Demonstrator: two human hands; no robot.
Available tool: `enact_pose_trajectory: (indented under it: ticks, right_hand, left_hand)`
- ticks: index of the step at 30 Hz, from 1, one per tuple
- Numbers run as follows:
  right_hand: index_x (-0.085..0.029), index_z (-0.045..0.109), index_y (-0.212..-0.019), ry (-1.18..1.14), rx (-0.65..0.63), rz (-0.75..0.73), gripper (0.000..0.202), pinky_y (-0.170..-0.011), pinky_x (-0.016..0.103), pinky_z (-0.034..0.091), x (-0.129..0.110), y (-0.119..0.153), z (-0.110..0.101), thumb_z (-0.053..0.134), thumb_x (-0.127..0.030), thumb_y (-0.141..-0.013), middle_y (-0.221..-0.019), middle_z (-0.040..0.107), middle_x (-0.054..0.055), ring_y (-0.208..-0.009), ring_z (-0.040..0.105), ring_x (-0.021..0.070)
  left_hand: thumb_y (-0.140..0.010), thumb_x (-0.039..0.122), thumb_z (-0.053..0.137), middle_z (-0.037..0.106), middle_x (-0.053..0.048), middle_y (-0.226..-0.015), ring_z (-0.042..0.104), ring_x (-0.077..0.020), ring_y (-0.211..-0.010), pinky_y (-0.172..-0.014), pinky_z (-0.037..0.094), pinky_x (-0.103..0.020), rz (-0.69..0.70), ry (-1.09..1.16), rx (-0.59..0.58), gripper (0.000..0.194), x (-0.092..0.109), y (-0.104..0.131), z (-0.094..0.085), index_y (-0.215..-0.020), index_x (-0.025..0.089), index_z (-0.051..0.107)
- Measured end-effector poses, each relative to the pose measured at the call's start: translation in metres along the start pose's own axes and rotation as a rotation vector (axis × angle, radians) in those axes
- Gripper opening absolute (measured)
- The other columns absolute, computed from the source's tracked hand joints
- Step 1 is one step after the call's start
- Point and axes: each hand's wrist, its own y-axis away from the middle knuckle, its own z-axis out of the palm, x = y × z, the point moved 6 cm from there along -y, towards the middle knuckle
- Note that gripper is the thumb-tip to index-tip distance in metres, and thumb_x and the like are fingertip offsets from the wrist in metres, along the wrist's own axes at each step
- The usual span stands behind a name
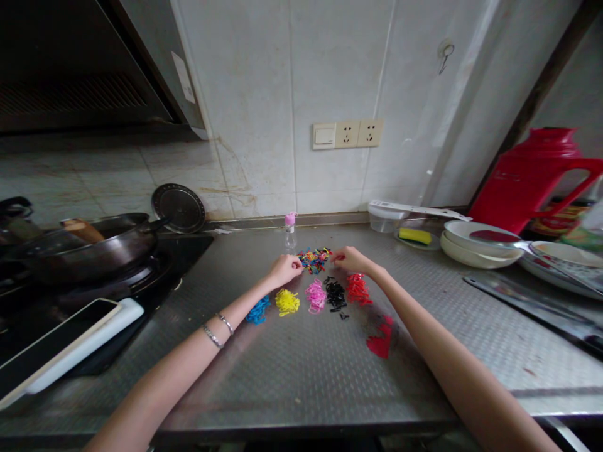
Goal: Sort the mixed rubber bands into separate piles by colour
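A mixed pile of small colourful rubber bands (313, 259) lies on the metal counter. At its left edge my left hand (285, 269) has its fingers pinched together; whatever they hold is too small to make out. My right hand (351, 258) is closed in the same way at the pile's right edge, its fingertips partly hidden. Nearer to me sit sorted heaps of blue bands (257, 310), yellow bands (287, 302), pink bands (315, 295), black bands (335, 294) and red bands (358, 289). Behind the mixed pile stands a small clear bottle (290, 233) with a pink cap.
On the left are a pan (94, 245) on the stove and a phone (61, 345) on a white holder. To the right are stacked bowls (480, 257), a yellow sponge (414, 236), a knife (532, 311) and a red thermos (527, 179). A red patch (380, 339) marks the counter.
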Motion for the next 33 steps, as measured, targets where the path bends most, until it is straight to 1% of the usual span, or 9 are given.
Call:
enact_pose_trajectory:
  ticks: [3,7,9,12,15,17,23,28,33]
  right_hand:
    - [-0.016,0.068,-0.08,0.006,-0.002,-0.014,0.026,-0.061,0.018,0.04,-0.007,0.0,0.001,0.047,-0.013,-0.064,-0.073,0.067,0.001,-0.066,0.057,0.0118]
    - [-0.016,0.068,-0.08,0.031,-0.007,-0.05,0.027,-0.059,0.017,0.038,-0.019,0.0,0.005,0.046,-0.014,-0.065,-0.07,0.065,0.0,-0.064,0.055,0.011]
    - [-0.016,0.068,-0.081,0.029,-0.011,-0.076,0.027,-0.059,0.017,0.038,-0.026,0.0,0.007,0.046,-0.015,-0.066,-0.071,0.065,0.0,-0.064,0.055,0.0107]
    - [-0.017,0.067,-0.083,0.037,-0.012,-0.091,0.026,-0.06,0.017,0.038,-0.037,0.001,0.011,0.047,-0.02,-0.068,-0.075,0.065,0.001,-0.066,0.056,0.0111]
    - [-0.02,0.067,-0.085,0.094,-0.011,-0.096,0.025,-0.061,0.017,0.038,-0.048,0.002,0.014,0.048,-0.023,-0.069,-0.078,0.065,0.001,-0.069,0.057,0.012]
    - [-0.022,0.067,-0.084,0.16,-0.014,-0.086,0.023,-0.061,0.017,0.037,-0.054,0.003,0.016,0.049,-0.023,-0.069,-0.079,0.066,0.001,-0.07,0.057,0.0129]
    - [-0.025,0.065,-0.089,0.263,-0.036,-0.062,0.023,-0.064,0.018,0.037,-0.062,0.005,0.022,0.051,-0.027,-0.071,-0.084,0.065,0.001,-0.077,0.058,0.0142]
    - [-0.026,0.064,-0.094,0.291,-0.05,-0.028,0.025,-0.064,0.018,0.038,-0.06,0.005,0.027,0.052,-0.029,-0.072,-0.09,0.065,0.001,-0.081,0.057,0.015]
    - [-0.024,0.065,-0.092,0.287,-0.032,-0.05,0.023,-0.067,0.019,0.038,-0.059,0.004,0.03,0.051,-0.027,-0.073,-0.089,0.064,0.003,-0.081,0.057,0.0153]
  left_hand:
    - [-0.068,0.027,0.052,0.061,-0.003,-0.061,0.049,-0.0103,-0.054,-0.053,0.034,-0.02,0.005,0.044,0.009,0.02,0.001,-0.003,-0.007,-0.073,0.013,0.067]
    - [-0.069,0.027,0.053,0.06,-0.002,-0.059,0.048,-0.0098,-0.054,-0.052,0.033,-0.02,0.05,0.105,-0.004,0.02,0.009,0.0,-0.021,-0.072,0.012,0.067]
    - [-0.069,0.027,0.054,0.061,-0.002,-0.061,0.048,-0.0094,-0.054,-0.053,0.033,-0.019,0.072,0.132,-0.045,0.02,0.012,0.005,-0.028,-0.072,0.012,0.067]
    - [-0.068,0.027,0.055,0.061,-0.002,-0.062,0.048,-0.0088,-0.055,-0.053,0.033,-0.019,0.084,0.19,-0.177,0.02,0.011,0.016,-0.034,-0.072,0.011,0.067]
    - [-0.066,0.027,0.057,0.061,-0.002,-0.061,0.047,-0.0086,-0.055,-0.053,0.034,-0.019,0.063,0.254,-0.307,0.02,0.004,0.027,-0.035,-0.072,0.01,0.066]
    - [-0.066,0.028,0.058,0.06,-0.002,-0.06,0.047,-0.0087,-0.054,-0.052,0.033,-0.019,0.038,0.271,-0.359,0.021,-0.003,0.032,-0.034,-0.072,0.01,0.066]
    - [-0.065,0.031,0.059,0.06,-0.003,-0.061,0.047,-0.0089,-0.054,-0.054,0.034,-0.02,0.005,0.323,-0.389,0.024,-0.008,0.038,-0.034,-0.073,0.01,0.066]
    - [-0.064,0.033,0.06,0.061,-0.003,-0.062,0.048,-0.0089,-0.055,-0.054,0.034,-0.02,-0.019,0.322,-0.406,0.025,-0.009,0.041,-0.037,-0.073,0.01,0.066]
    - [-0.061,0.032,0.062,0.061,-0.003,-0.061,0.048,-0.0093,-0.054,-0.052,0.034,-0.02,-0.05,0.301,-0.497,0.024,-0.011,0.048,-0.031,-0.072,0.011,0.067]
